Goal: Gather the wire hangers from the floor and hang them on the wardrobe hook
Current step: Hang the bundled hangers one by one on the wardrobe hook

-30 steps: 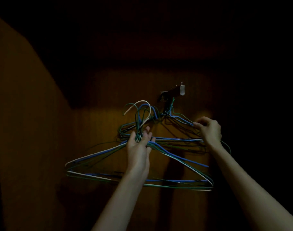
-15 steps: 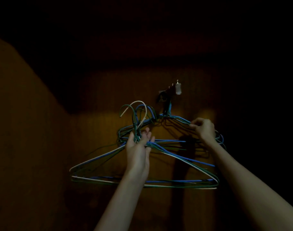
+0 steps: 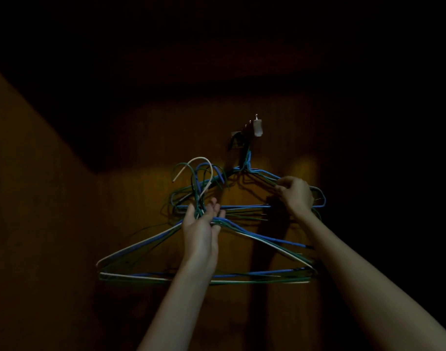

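Head view. A dim wardrobe interior with brown wooden panels (image 3: 305, 148); a side panel (image 3: 26, 198) runs along the left, and the upper part lies in deep shadow. A hook (image 3: 244, 133) is fixed to the far panel, right of centre, with a small white tag (image 3: 258, 127) at its upper right.

Two sets of wire hangers appear. The hung hangers (image 3: 262, 173), blue and green, hang from the hook by their necks, their shoulders spreading left and right below it. The held bundle (image 3: 151, 243), of blue, green and white wire, sits lower and nearer, its hook ends (image 3: 199, 171) rising just left of the wardrobe hook and not on it. Its bottom bars run almost level, from the left to below the right forearm.

The left hand (image 3: 201, 224) is raised at centre, palm toward the camera, with fingers curled round the necks of the held bundle where the shoulders meet. The right hand (image 3: 295, 193) is raised to the right, a little higher, its fingertips (image 3: 280, 184) pinching the right shoulder wires of the hung hangers. The two hands are well apart. Both forearms enter from the lower edge. Shadows of the arms and wires fall on the far panel.
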`<state>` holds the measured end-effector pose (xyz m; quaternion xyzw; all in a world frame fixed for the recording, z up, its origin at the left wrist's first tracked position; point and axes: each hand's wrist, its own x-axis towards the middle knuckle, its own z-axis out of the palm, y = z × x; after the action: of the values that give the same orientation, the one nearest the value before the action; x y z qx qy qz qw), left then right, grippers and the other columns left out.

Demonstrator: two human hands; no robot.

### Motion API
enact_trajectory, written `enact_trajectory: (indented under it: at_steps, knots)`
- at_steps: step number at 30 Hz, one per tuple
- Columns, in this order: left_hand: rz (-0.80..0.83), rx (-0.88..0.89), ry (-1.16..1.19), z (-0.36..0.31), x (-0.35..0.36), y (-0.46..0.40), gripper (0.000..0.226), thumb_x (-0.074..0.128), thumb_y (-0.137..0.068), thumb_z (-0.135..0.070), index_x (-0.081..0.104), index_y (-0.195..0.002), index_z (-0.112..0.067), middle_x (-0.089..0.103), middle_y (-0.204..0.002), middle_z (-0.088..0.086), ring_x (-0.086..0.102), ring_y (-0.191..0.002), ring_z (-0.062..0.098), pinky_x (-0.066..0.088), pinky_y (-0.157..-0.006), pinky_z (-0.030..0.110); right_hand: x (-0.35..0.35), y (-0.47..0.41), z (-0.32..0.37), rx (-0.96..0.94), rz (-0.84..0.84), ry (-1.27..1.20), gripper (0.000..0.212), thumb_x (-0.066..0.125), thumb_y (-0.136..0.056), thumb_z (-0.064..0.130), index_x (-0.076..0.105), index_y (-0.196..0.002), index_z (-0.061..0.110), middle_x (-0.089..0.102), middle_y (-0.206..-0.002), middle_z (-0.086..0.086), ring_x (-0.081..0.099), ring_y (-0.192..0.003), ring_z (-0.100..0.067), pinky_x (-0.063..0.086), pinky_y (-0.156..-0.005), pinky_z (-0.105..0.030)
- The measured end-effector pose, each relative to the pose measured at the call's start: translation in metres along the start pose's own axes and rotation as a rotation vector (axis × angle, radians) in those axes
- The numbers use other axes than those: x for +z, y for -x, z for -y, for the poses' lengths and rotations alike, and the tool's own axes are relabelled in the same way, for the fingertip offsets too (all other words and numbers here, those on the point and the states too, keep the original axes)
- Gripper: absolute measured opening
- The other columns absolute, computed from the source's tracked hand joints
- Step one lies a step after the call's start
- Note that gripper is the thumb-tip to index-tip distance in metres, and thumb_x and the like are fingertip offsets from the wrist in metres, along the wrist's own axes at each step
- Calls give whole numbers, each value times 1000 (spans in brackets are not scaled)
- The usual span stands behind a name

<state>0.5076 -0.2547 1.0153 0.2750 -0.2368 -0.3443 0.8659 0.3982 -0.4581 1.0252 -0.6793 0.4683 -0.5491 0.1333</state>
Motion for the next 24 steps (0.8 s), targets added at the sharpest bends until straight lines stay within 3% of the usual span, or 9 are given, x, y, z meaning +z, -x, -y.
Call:
enact_trajectory:
  at_steps: [6, 12, 20, 24]
  knots:
    - [-3, -22, 4, 0, -2, 5, 54, 39, -95, 9, 30, -145, -8, 54, -124, 22, 53, -119, 30, 45, -95, 36, -7, 12, 5, -86, -10, -68, 24, 67, -84, 23, 68, -107, 19, 65, -113, -2, 56, -110, -22, 48, -90, -46]
    - [-7, -30, 18, -1, -2, 12, 53, 37, -94, 12, 33, -143, -6, 53, -126, 23, 52, -121, 31, 43, -98, 38, -23, 52, 29, -168, 94, -277, 17, 65, -86, 15, 69, -102, 12, 67, -103, 0, 59, -98, -12, 43, -82, -23]
    - [-19, -24, 18, -1, -10, 23, 54, 36, -91, 16, 34, -140, -5, 54, -121, 23, 50, -122, 32, 41, -101, 38, -33, 119, 61, -289, 326, -376, 10, 64, -85, 14, 68, -95, 14, 63, -89, 9, 57, -87, -4, 42, -71, -5]
    - [-3, -32, 16, -3, -16, 34, 56, 36, -91, 15, 32, -142, -7, 52, -129, 25, 49, -124, 32, 39, -104, 38, -28, 143, 62, -309, 448, -341, 8, 64, -86, 15, 69, -93, 13, 62, -85, 10, 57, -83, -5, 41, -70, -9]
